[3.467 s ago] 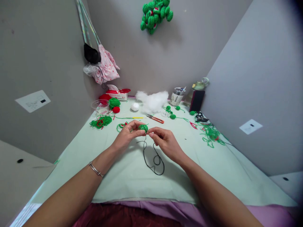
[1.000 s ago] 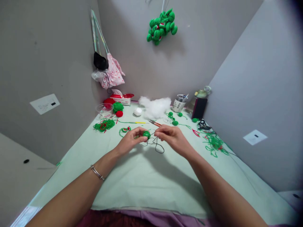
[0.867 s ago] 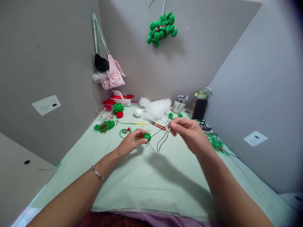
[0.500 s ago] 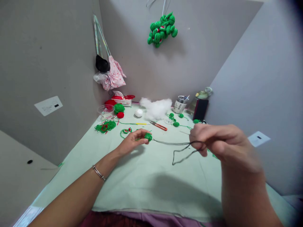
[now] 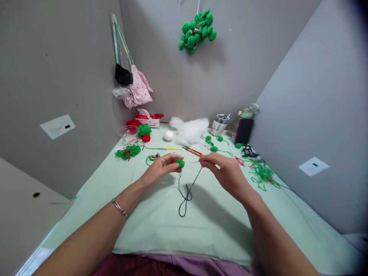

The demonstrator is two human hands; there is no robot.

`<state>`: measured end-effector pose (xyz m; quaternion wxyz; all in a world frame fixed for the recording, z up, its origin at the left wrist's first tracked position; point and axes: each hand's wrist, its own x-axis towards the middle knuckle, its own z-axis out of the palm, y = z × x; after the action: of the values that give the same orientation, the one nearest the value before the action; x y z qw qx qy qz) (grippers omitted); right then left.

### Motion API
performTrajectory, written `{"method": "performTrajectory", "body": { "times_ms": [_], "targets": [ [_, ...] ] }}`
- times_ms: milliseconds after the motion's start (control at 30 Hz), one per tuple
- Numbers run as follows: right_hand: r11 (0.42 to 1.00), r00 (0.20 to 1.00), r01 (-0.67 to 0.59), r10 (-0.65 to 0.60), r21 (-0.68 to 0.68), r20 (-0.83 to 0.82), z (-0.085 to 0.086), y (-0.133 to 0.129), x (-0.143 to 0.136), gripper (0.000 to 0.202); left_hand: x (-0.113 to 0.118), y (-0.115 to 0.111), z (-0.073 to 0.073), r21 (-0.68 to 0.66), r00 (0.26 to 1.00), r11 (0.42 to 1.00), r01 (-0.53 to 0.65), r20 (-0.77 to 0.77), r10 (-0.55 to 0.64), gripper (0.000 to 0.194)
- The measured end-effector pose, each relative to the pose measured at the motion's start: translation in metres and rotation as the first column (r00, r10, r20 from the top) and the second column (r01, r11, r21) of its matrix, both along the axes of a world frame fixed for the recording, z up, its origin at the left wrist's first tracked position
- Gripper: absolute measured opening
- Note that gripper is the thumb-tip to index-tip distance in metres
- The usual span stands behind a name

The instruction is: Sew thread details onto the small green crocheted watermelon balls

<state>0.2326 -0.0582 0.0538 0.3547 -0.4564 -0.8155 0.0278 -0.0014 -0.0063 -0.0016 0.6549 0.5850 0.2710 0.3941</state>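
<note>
So the left hand (image 5: 158, 168) has its fingers pinched in narrow on a little green crocheted piece (image 5: 180, 164), just above the tabletop (image 5: 149, 234) and roughly mid-view. I reckon it's held right at the fingertips so the side facing the other hand stays reachable. The right hand (image 5: 228, 174) has its fingers closed on a thin needle (image 5: 195, 162), apart from the green piece. Looks like a grip near the back end, leaving the front free.

Direction-wise, the needle lies nearly level, long axis running side to side, free end aimed left at the green piece. The piece itself looks roundish and half hidden by fingers, so I honestly can't tell its long axis or which end is which.

Black thread (image 5: 197, 177) drops from the green piece, loops toward the wearer and climbs back to the right fingers. That slack probably gives both hands room to move. Can't tell how much of the loop touches down.

Further out, orange snips (image 5: 193, 151) lie just beyond the right fingertips, blades pointing left, beside a yellow-handled hook (image 5: 171, 148). Handy spot, imo. White stuffing (image 5: 190, 131) sits farther back, near the wall (image 5: 172, 84).
</note>
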Motion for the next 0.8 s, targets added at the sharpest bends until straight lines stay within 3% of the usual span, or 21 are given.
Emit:
{"method": "performTrajectory", "body": {
  "times_ms": [200, 400, 800],
  "targets": [
    [0.969, 0.999, 0.019, -0.025, 0.247, 0.021, -0.004, -0.003, -0.014, 0.013, 0.0, -0.001, 0.002, 0.011, 1.0, 1.0, -0.006, -0.02, 0.006, 0.031],
    [0.963, 0.993, -0.006, -0.025, 0.269, 0.112, -0.013, -0.002, -0.02, 0.015, 0.0, -0.001, 0.002, 0.022, 0.998, 1.0, -0.011, -0.054, 0.012, 0.031],
    [0.961, 0.991, -0.024, -0.014, 0.275, 0.134, -0.015, -0.001, -0.022, 0.015, 0.001, 0.0, 0.001, 0.035, 0.997, 0.999, -0.039, -0.071, 0.041, 0.033]
  ]
}}
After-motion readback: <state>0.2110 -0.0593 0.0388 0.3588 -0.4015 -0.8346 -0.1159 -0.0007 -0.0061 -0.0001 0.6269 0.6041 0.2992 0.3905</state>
